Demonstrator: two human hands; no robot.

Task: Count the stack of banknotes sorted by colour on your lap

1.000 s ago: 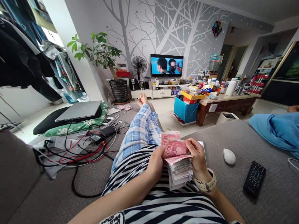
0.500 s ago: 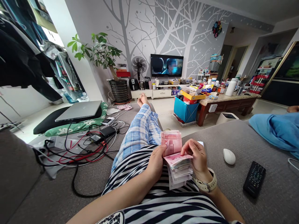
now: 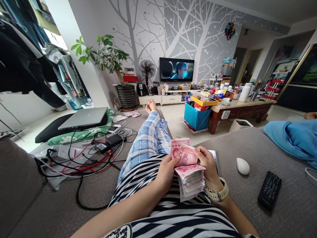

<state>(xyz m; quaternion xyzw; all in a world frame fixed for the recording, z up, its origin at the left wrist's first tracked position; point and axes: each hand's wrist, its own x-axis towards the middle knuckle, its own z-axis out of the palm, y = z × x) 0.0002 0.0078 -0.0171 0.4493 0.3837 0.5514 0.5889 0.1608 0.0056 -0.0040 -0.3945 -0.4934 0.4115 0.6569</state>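
Note:
A folded stack of banknotes [image 3: 192, 180] rests over my lap, with pink notes on top and paler edges below. My left hand [image 3: 166, 170] is closed on the stack at its left side, the thumb pressing on the upright pink notes. Between the thumb and fingers of my right hand [image 3: 207, 163] is the right edge of one pink 100 banknote [image 3: 187, 154], tilted across the notes behind it. A cream watch [image 3: 219, 193] circles my right wrist. Part of a pale flat item [image 3: 215, 157] shows behind my right hand.
On the grey sofa to the right lie a white mouse [image 3: 243, 166] and a black remote control [image 3: 269, 190]. Tangled cables [image 3: 99, 162] and a laptop [image 3: 83, 117] are at the left. A cluttered table [image 3: 260, 103] stands ahead, beside a blue storage box [image 3: 195, 117].
My right hand has moved up from the top of the lower fold and pulled a pink banknote upward against the upright notes. My left hand has stayed in place.

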